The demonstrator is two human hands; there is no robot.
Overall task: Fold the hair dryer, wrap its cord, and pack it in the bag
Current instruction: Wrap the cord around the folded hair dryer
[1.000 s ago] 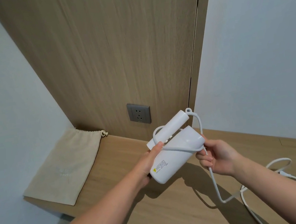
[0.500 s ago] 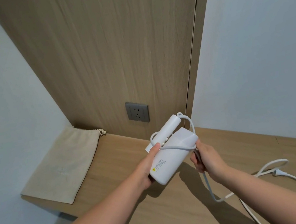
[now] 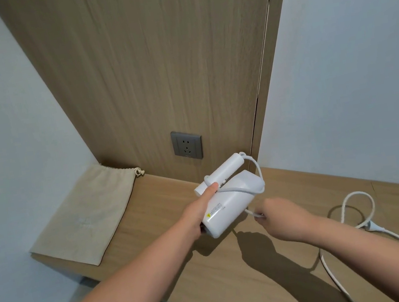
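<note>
Hair dryer (image 3: 228, 206): white, handle lying folded along the body, held above the desk (image 3: 165, 205) between the two grips. Bag (image 3: 83, 216): beige drawstring cloth, flat on the desk well to the left of the left grip, drawn mouth toward the wall, apparently unopened. Left grip (image 3: 197, 211): wrapped round the rear of the dryer body, thumb on top and pressing a turn of cord near the hinge. Wall socket (image 3: 187, 145): grey, on the wood panel beyond the left grip, nothing plugged in. Right grip (image 3: 279, 214): just right of and below the dryer, fingers closed in a pinch on the cord where it leaves the body. Cord (image 3: 356, 194): white, about one loop round the dryer, the rest slack on the desk to the right of the right grip. Plug (image 3: 372, 225): loose on the desk at the far right. Progress, as judged: folding done; wrapping barely begun; bagging untouched. Not legible: left fingers under the dryer; the cord behind the right forearm and past the lower edge; the dryer label; the faint print on the bag.
</note>
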